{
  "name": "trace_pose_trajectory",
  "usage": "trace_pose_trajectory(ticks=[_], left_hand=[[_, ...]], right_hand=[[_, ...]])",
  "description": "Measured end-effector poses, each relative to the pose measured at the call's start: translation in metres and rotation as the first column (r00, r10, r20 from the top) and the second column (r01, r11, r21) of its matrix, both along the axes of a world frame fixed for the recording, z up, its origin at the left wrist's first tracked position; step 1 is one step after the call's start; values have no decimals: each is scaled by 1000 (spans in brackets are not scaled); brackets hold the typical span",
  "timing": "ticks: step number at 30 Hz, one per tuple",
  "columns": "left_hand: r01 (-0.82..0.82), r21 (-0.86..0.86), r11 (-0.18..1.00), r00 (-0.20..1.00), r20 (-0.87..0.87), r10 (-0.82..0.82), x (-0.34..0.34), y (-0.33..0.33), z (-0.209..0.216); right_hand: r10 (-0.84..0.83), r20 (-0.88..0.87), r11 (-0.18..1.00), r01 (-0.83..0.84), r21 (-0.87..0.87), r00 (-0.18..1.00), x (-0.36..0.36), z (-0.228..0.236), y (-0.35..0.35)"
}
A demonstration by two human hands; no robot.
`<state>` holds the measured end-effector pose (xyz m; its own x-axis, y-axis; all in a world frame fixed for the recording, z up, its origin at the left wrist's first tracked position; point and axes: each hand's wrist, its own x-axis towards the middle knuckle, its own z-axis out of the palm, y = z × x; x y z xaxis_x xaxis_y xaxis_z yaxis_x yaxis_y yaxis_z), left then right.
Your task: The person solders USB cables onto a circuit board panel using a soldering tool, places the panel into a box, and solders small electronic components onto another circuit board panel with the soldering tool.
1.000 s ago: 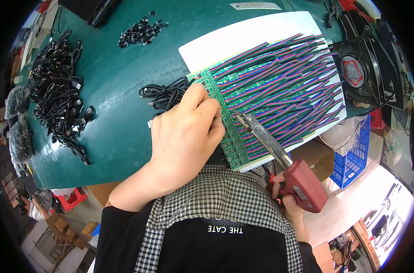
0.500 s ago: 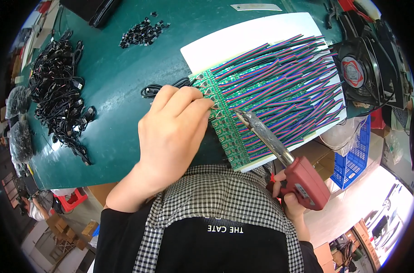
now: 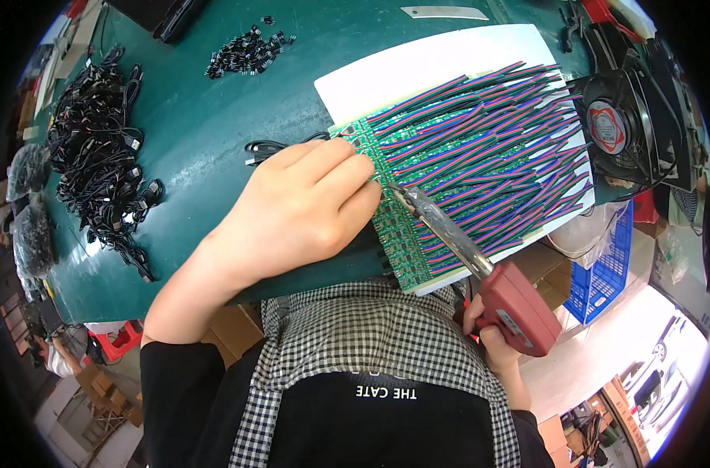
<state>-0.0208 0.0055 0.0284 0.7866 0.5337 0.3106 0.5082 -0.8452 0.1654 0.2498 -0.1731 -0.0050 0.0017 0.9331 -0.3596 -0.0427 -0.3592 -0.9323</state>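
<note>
My left hand (image 3: 312, 204) is closed in a pinch at the left edge of a green circuit board panel (image 3: 406, 261); its fingers hide whatever is between them. Rows of black, red, blue and green wires (image 3: 480, 148) fan out rightward from the panel. My right hand (image 3: 491, 339) grips the handle of a dark red soldering gun (image 3: 519, 308). The gun's metal tip slants up to the left and meets the panel just beside my left fingertips. Black cable (image 3: 269, 150) lies behind my left hand, running toward the panel's upper left.
A white board (image 3: 433, 70) lies under the panel on the green table (image 3: 191, 140). Bundled black cables (image 3: 97, 156) are at left, small black connectors (image 3: 250, 53) at the back. A fan (image 3: 608, 129) stands at right, above a blue crate (image 3: 605, 273).
My left hand has turned and shifted slightly right, its forearm now lying lower and farther left. The soldering gun's tip has moved a little left, closer to my left fingertips.
</note>
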Motion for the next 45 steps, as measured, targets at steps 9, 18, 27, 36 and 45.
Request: trace_pose_trajectory(ticks=[9,18,27,36,45], left_hand=[[99,87,991,986,123,-109,-4,5,-12],[90,98,991,989,109,-101,-4,4,-12],[77,83,994,992,97,-85,-3,3,-10],[87,64,994,994,59,-90,-3,1,-2],[68,63,996,998,13,-69,5,-2,4]], right_hand=[[51,47,999,-52,11,998,5,-11,-11],[101,144,988,-117,102,984,-8,2,5],[-92,-253,996,93,-8,963,-15,12,13],[62,58,994,-66,83,996,7,10,4],[-681,-46,435,454,777,731,47,39,27]])
